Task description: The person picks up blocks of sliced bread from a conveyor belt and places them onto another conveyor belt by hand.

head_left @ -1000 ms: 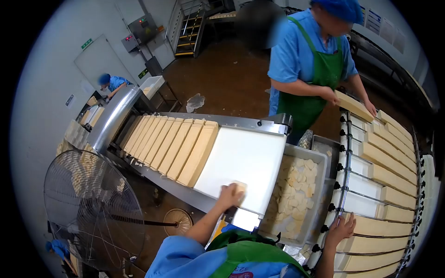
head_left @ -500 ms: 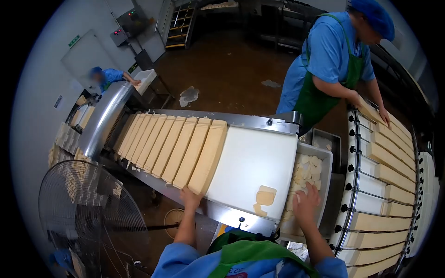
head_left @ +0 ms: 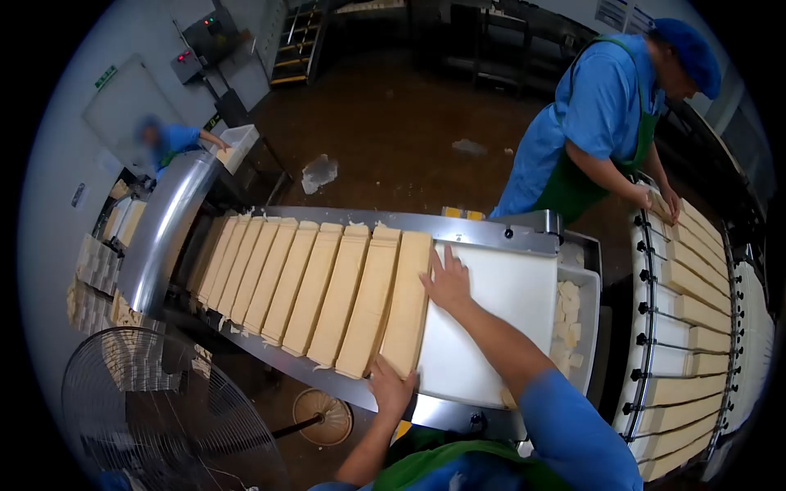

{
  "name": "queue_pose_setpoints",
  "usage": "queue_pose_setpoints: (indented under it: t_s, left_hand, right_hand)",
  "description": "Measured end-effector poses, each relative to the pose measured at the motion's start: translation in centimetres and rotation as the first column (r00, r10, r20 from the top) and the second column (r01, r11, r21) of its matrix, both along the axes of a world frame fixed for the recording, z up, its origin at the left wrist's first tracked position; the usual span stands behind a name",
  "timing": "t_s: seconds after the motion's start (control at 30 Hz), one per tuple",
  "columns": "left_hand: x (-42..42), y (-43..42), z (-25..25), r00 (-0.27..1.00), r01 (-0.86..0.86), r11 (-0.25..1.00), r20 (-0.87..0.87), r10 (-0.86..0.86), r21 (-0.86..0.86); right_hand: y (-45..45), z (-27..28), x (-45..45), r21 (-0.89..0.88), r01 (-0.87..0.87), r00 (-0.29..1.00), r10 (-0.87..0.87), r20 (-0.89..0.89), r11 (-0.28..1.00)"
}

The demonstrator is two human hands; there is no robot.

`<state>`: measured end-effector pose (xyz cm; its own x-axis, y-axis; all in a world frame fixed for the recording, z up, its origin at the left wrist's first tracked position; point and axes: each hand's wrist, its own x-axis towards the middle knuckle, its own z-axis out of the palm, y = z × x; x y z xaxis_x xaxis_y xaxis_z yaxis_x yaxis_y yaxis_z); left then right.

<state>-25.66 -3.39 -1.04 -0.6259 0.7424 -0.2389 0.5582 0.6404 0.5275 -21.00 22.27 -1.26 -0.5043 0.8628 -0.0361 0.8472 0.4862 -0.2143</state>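
Note:
Long cream-coloured stacks of thin sheets lie side by side across a white conveyor belt (head_left: 499, 286). My left hand (head_left: 391, 386) grips the near end of the rightmost sheet stack (head_left: 408, 303), fingers and thumb around its end. Reaching over the belt, my right hand (head_left: 449, 282) lies against the same stack's right side near its far end, fingers spread. A small pale scrap (head_left: 508, 399) shows at the belt's near edge, partly behind my right forearm. What my left fingertips do under the stack is hidden.
A bin (head_left: 591, 327) of pale scraps stands at the belt's right end. Beyond it, a co-worker (head_left: 589, 123) handles pieces on a second line with metal rods (head_left: 643, 307). A fan (head_left: 164, 409) stands at lower left; another person (head_left: 168, 143) works behind the metal hood (head_left: 172, 229).
My right hand has left the scrap bin and come left onto the rightmost stack's side. My left hand stays at that stack's near end. The camera view has shifted.

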Motion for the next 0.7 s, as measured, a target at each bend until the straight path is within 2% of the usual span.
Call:
queue_pose_setpoints:
  t_s: [0.03,0.1,0.17,0.23,0.3,0.33,0.43,0.47,0.53,0.57,0.63,0.67,0.7]
  left_hand:
    - [0.2,-0.4,-0.8,1.0,0.006,1.0,0.01,-0.006,-0.015]
    - [0.2,-0.6,-2.8,0.977,0.075,0.995,-0.195,-0.085,-0.059]
    - [-0.1,-0.4,-2.8,0.977,0.113,0.992,-0.177,-0.12,-0.05]
    - [-0.3,0.1,-2.3,0.984,0.136,0.983,-0.096,-0.148,-0.126]
    - [-0.4,1.0,-1.3,0.992,0.093,0.983,0.097,-0.078,-0.156]
    - [-0.4,0.7,-2.5,0.994,0.107,0.987,0.029,-0.104,-0.122]
    - [-0.3,1.0,-3.2,0.993,0.109,0.98,0.072,-0.098,-0.167]
    - [0.1,1.4,-2.3,0.987,0.148,0.981,0.086,-0.138,-0.125]
    - [1.4,2.3,-1.9,0.976,0.196,0.98,0.098,-0.197,0.019]
    - [2.4,2.8,-2.5,0.961,0.255,0.967,0.106,-0.256,0.027]
    - [4.1,3.8,-2.3,0.918,0.383,0.908,0.039,-0.395,0.173]
    - [5.4,4.4,-1.5,0.93,0.304,0.934,0.153,-0.333,0.188]
    - [6.4,5.1,-1.3,0.924,0.324,0.926,0.144,-0.354,0.196]
  right_hand:
    - [0.5,0.8,-1.6,-0.055,-0.006,1.0,0.005,-0.013,0.998]
    - [1.8,1.6,-4.4,-0.103,-0.001,1.0,-0.002,-0.025,0.995]
    - [2.6,1.7,-6.2,-0.196,0.043,0.999,-0.045,-0.005,0.98]
    - [2.7,1.8,-7.1,-0.236,0.092,0.995,-0.078,0.066,0.967]
    - [2.8,1.9,-7.0,-0.247,0.118,0.992,-0.104,0.068,0.962]
    - [2.8,2.3,-6.3,-0.279,0.149,0.989,-0.138,0.06,0.948]
    - [3.3,4.1,-2.1,-0.355,0.313,0.949,-0.306,0.077,0.881]
    - [3.3,5.0,0.1,-0.346,0.389,0.919,-0.384,0.087,0.854]
    - [3.1,6.7,5.0,-0.477,0.526,0.836,-0.531,0.137,0.704]
    - [3.0,6.1,7.5,-0.467,0.573,0.801,-0.582,0.142,0.674]
    - [2.7,4.7,11.3,-0.265,0.618,0.785,-0.601,0.151,0.74]
    - [2.4,4.8,13.3,-0.298,0.636,0.764,-0.636,0.111,0.712]
    - [1.8,5.0,15.0,-0.284,0.712,0.679,-0.733,0.045,0.642]
